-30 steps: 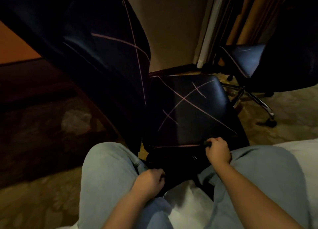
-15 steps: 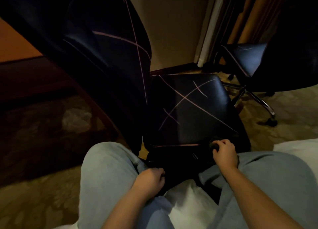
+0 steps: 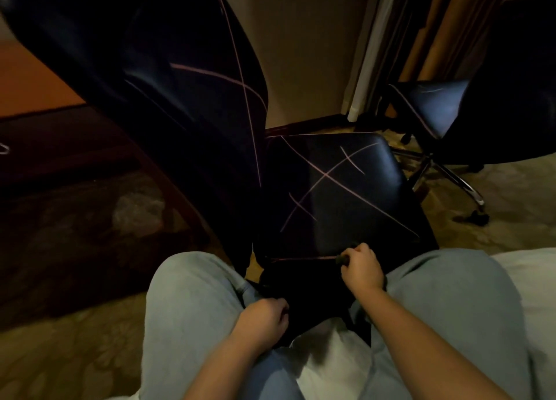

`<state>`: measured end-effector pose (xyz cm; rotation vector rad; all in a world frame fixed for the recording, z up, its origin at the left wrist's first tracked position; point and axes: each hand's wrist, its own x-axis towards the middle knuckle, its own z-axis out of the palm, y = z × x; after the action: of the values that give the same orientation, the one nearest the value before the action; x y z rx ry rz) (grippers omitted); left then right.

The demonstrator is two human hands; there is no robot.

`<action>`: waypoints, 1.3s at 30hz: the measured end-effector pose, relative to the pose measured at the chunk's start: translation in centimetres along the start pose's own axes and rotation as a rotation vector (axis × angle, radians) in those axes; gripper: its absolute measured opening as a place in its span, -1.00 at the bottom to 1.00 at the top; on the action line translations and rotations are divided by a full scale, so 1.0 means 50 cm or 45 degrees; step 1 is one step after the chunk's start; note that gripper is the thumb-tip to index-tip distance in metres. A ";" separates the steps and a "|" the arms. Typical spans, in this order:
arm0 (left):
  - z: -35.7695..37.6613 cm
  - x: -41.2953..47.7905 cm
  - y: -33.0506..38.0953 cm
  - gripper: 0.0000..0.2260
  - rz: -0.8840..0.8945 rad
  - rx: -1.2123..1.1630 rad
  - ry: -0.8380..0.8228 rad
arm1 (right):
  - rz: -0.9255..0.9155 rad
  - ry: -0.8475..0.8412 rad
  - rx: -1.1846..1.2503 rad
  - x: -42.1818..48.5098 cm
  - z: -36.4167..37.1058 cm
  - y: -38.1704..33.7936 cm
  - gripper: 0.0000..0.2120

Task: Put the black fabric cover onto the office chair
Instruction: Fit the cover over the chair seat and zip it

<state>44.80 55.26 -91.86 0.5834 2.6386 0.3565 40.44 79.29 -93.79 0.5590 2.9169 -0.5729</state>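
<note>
The office chair (image 3: 337, 189) stands right in front of my knees, its seat and tall backrest (image 3: 168, 77) wrapped in black fabric cover with thin pink lines. The cover's loose front part (image 3: 304, 291) hangs down between my legs. My right hand (image 3: 361, 267) pinches the cover's hem at the seat's front edge. My left hand (image 3: 264, 321) is curled round a bunch of the hanging black fabric lower down, beside my left knee.
I sit on a white bed edge (image 3: 538, 282) in light jeans. A second office chair (image 3: 436, 108) with a chrome wheeled base (image 3: 451, 183) stands at the back right. A dark wooden desk (image 3: 60, 147) lies left, a wall behind, patterned carpet (image 3: 496, 207) below.
My right hand slid right along the seat's front edge half a second ago, then came back left to the hem. My left hand stayed on the fabric.
</note>
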 end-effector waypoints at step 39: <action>0.006 0.006 -0.001 -0.72 0.054 -0.055 0.040 | 0.280 0.135 0.010 0.001 -0.025 0.112 -0.75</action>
<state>44.67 55.42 -92.26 0.6252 2.6447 0.4382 42.49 84.61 -94.55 0.9229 2.8963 -0.5418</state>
